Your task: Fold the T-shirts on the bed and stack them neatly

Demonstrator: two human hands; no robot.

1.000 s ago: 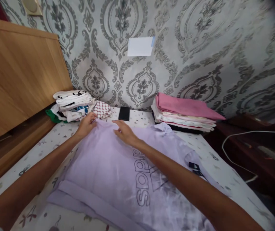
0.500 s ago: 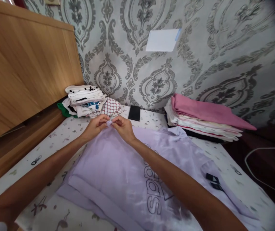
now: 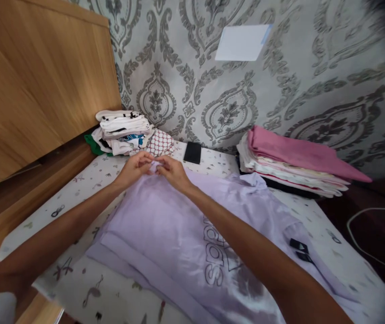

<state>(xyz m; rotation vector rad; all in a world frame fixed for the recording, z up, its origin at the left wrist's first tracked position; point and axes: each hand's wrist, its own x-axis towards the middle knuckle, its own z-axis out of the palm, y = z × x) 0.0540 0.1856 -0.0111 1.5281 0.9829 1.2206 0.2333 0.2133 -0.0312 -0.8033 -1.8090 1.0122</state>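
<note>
Lilac shirt (image 3: 158,216), far edge in left fingers (image 3: 143,155), also in right fingers (image 3: 168,162)

1. We lose the near part of the shirt (image 3: 158,211) past the bottom edge.
2. The right arm (image 3: 236,229) hides some of the lettering (image 3: 213,265) from us.
3. Where the left hand (image 3: 135,167) and right hand (image 3: 175,173) pinch the shirt, their fingers cover much of it, so we cannot make out its folds.
4. We find the tags (image 3: 298,245) too small to read.
5. We cannot tell what the black object (image 3: 192,153) is.
6. We see the cabinet (image 3: 44,67) cut off at left, the cable (image 3: 381,209) at right.
</note>
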